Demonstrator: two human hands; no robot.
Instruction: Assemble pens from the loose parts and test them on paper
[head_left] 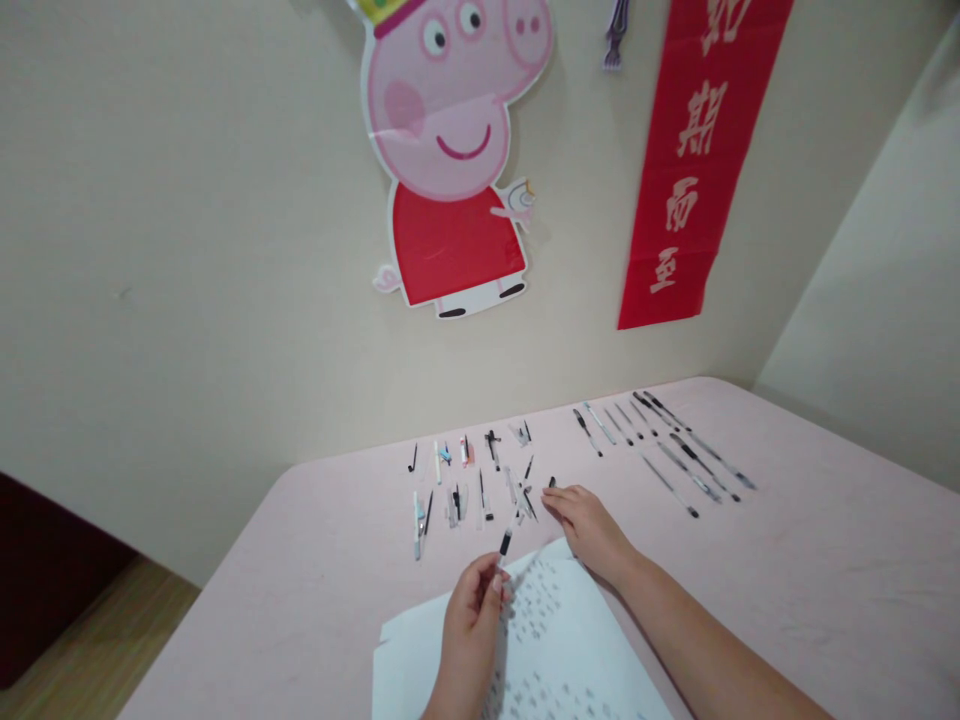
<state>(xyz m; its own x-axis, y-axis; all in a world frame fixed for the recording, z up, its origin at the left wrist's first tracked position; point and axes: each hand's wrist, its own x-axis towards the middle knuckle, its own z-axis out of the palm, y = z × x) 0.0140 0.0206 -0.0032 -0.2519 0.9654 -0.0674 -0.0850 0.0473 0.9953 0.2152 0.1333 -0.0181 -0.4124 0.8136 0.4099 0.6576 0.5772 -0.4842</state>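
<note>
My left hand (476,610) is closed around a pen barrel (505,543) with a clear body and a dark grip, its grip end pointing up and away. It is over a white sheet of paper (427,635) covered with small dark marks. My right hand (589,525) reaches past the paper's top edge, with its fingertips together at a small black pen cap (553,482) on the table. Those fingers partly hide the cap. Just left of it lies a small pile of clear and black pen parts (520,495).
Groups of disassembled pens (457,500) lie in two rows on the pink-covered table (315,560). Several whole pens (675,465) lie at the back right. Behind the table, the wall carries a pink pig cutout (457,245) and a red banner (694,170).
</note>
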